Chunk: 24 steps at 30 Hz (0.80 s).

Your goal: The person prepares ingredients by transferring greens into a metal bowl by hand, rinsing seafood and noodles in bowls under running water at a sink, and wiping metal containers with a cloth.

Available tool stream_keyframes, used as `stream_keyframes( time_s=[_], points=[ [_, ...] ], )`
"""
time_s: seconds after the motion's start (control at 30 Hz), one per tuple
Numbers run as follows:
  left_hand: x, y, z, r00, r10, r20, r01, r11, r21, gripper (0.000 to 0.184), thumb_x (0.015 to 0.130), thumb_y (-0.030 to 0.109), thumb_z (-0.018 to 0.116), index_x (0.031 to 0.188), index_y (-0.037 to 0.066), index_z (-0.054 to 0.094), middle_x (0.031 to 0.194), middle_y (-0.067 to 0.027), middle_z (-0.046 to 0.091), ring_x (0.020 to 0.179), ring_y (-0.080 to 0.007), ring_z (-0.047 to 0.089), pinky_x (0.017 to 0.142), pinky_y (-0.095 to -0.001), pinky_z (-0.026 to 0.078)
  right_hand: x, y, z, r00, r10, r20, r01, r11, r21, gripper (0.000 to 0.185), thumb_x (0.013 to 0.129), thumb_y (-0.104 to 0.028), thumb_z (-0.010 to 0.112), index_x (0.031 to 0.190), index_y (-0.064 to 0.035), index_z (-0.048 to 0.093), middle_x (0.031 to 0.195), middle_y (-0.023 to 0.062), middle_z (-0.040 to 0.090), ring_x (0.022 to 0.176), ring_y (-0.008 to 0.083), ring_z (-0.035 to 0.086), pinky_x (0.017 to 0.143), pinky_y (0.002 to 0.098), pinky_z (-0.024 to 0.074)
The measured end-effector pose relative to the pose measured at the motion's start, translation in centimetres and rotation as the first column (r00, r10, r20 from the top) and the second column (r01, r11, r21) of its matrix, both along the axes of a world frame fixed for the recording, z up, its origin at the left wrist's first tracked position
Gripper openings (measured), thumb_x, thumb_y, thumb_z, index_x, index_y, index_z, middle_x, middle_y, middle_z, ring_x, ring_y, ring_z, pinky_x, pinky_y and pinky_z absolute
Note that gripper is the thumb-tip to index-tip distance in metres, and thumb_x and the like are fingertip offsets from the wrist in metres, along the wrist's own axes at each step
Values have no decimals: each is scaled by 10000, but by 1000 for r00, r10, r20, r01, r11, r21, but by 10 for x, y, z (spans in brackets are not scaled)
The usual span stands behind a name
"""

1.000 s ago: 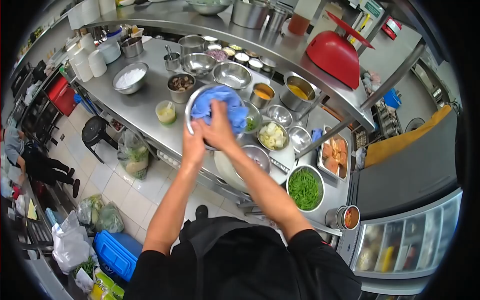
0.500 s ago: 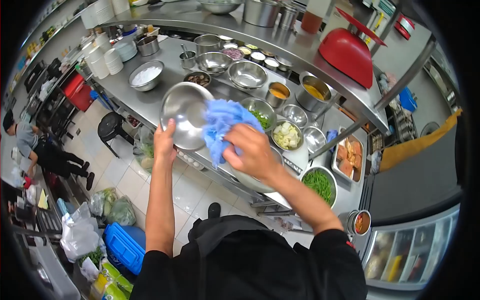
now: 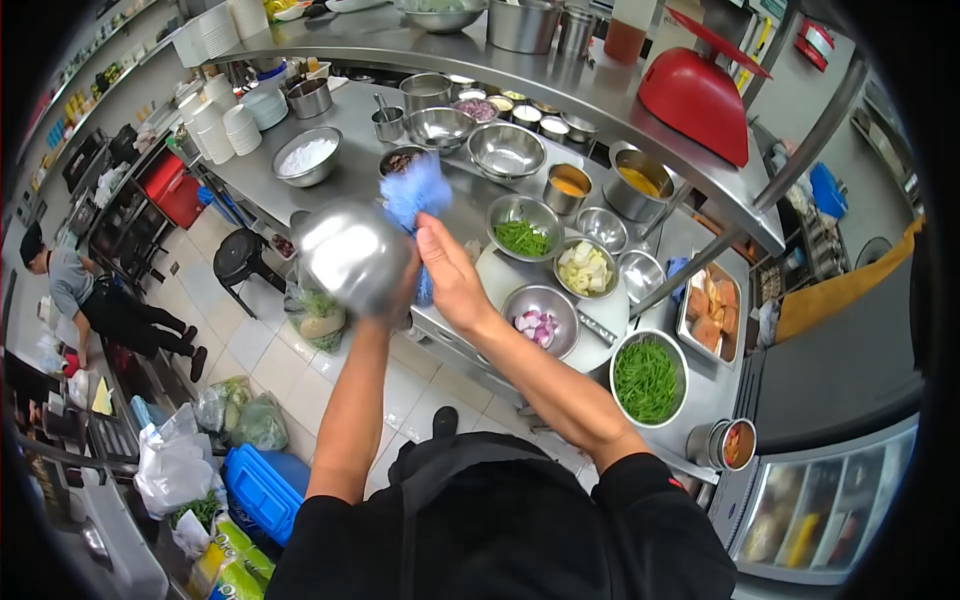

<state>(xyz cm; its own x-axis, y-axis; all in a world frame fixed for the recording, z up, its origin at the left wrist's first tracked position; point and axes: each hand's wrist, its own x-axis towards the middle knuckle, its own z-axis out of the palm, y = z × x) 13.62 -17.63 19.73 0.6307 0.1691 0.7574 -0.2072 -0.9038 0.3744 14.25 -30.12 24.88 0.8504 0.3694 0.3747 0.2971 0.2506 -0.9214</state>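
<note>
A shiny steel bowl (image 3: 353,257), blurred by motion, is tilted with its outside facing me, beyond the counter's front edge. My left hand (image 3: 398,292) grips it from the right side, its fingers mostly hidden by the bowl. In my right hand (image 3: 447,268) is a crumpled blue cloth (image 3: 416,195), which sticks up above the fingers and also shows below them beside the bowl. To the right, on a round white board (image 3: 500,272), stand a bowl of chopped purple onion (image 3: 535,327) and a knife (image 3: 597,331).
Bowls of green vegetables (image 3: 523,238), pale chunks (image 3: 584,270) and white powder (image 3: 307,157) stand on the steel counter (image 3: 255,170). A colander of greens (image 3: 648,378) and a tray of meat (image 3: 712,312) are at right. A red scale (image 3: 692,105) sits on the shelf. Another person (image 3: 75,285) stands far left.
The bowl has turned from showing its inside to showing its outside. My right hand and the cloth have moved left to the bowl's side. The onion bowl has come into clear view.
</note>
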Motion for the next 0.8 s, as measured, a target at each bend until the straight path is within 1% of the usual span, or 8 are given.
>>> stream_keyframes(
  time_s=[0.07,0.17,0.23,0.37,0.5,0.63,0.7,0.8],
  points=[
    [24,36,-8,967,16,253,182,653,-735,245,856,149,612,1008,-31,545,906,-113,614,812,-177,589,723,-306,478,-5,-17,3,999,-27,-44,25,998,-56,500,971,-352,440,1315,11,427,1287,140,493,1180,195,447,970,314,373],
    [9,47,6,969,-198,150,228,470,-853,196,804,70,597,973,-14,546,828,-86,603,748,-140,566,656,-249,450,9,-34,28,1000,26,-1,-26,985,173,410,959,-286,483,1269,-19,469,1291,152,485,1209,232,431,972,338,384],
    [-3,32,21,867,-498,-23,283,530,-800,205,748,-3,520,952,-13,543,754,-49,550,670,-123,502,602,-251,415,18,-38,38,515,190,836,462,760,-458,376,872,-208,599,1207,-57,515,1252,147,509,1158,281,479,920,353,443],
    [-15,1,57,858,-485,-168,334,776,-534,267,671,-46,430,918,-25,529,705,-11,461,619,-95,383,541,-252,346,64,-24,30,468,209,859,566,675,-473,424,598,-127,705,991,-77,555,985,72,579,969,287,551,661,391,513],
    [-17,-3,73,941,-251,226,330,540,-775,211,674,-116,453,657,86,397,644,58,379,577,-38,327,516,-216,285,61,-23,35,339,-407,848,786,618,-17,376,604,-91,713,945,-73,557,812,85,584,701,263,597,589,376,496],
    [-2,3,75,885,-76,458,455,345,-821,211,667,-132,480,713,70,442,690,34,470,579,-62,400,535,-211,337,44,-3,-11,954,-286,-85,282,958,-57,501,682,-138,702,1118,-11,491,913,140,633,786,220,627,675,328,505],
    [7,5,69,864,177,471,456,124,-882,343,669,-136,478,988,-15,516,914,-71,576,744,-142,551,672,-247,465,45,-34,25,692,-504,517,635,765,-104,504,686,-130,682,1134,-17,482,856,150,629,749,264,634,676,356,506],
    [13,38,37,935,36,354,348,114,-931,446,761,-65,551,1189,-52,428,1118,-160,555,945,-261,579,837,-376,496,52,-88,142,388,-627,675,700,677,227,348,720,-142,639,1027,-12,540,823,179,613,786,413,589,692,449,474]
  ],
)
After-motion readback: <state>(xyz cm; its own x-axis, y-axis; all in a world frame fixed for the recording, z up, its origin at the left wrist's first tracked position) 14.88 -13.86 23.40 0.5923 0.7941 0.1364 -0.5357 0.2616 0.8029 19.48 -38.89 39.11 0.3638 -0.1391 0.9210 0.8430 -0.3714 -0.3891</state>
